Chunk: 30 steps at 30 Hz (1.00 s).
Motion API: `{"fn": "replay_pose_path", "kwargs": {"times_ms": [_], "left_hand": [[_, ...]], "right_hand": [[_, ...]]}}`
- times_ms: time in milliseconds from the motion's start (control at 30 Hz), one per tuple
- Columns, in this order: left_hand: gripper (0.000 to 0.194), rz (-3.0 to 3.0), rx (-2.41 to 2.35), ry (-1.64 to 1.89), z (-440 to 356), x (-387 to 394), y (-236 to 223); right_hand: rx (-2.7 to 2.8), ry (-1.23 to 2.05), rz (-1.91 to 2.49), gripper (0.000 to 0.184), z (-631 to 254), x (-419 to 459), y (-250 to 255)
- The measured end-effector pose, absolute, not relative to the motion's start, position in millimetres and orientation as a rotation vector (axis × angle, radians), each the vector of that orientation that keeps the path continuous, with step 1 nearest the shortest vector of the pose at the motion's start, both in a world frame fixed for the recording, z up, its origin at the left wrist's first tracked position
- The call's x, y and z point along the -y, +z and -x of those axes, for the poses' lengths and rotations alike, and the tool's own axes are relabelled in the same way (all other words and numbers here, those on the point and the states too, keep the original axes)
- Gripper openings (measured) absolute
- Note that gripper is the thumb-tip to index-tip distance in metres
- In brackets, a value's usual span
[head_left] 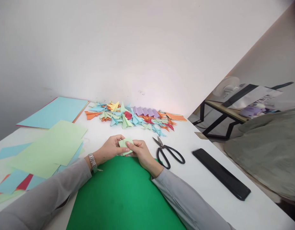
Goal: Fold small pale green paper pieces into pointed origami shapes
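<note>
Partly hidden pale-green paper, right hand covering, folds indistinct

Pale wall, white table, wooden bench right.

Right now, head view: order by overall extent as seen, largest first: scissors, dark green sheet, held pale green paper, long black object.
1. Dark green sheet, cut off by the frame
2. Long black object
3. Scissors
4. Held pale green paper, partly covered

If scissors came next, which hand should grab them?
Probably the right hand: the scissors lie on its side, while the left hand is farther away. Both now hold light-green paper, though.
</note>
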<state>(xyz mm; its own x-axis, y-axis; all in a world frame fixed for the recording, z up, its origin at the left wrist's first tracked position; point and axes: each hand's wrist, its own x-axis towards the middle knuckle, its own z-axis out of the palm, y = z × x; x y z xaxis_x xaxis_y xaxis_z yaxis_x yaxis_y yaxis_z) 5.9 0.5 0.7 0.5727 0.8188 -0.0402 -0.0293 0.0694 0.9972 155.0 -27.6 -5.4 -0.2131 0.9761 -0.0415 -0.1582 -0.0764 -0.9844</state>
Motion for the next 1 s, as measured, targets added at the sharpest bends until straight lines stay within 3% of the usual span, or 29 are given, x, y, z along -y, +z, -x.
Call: {"fn": "replay_pose_path", "kwargs": {"times_ms": [600, 1000], "left_hand": [[0.049, -1.353, -0.732, 0.733, -5, -3, 0], [0.03, -1.551, -0.808, 0.631, -1, 1, 9]], "right_hand": [[1.197, 1.335, 1.034, 0.043, -159, 23, -14], [1.129, 1.38, 1.063, 0.039, -155, 26, -10]]}}
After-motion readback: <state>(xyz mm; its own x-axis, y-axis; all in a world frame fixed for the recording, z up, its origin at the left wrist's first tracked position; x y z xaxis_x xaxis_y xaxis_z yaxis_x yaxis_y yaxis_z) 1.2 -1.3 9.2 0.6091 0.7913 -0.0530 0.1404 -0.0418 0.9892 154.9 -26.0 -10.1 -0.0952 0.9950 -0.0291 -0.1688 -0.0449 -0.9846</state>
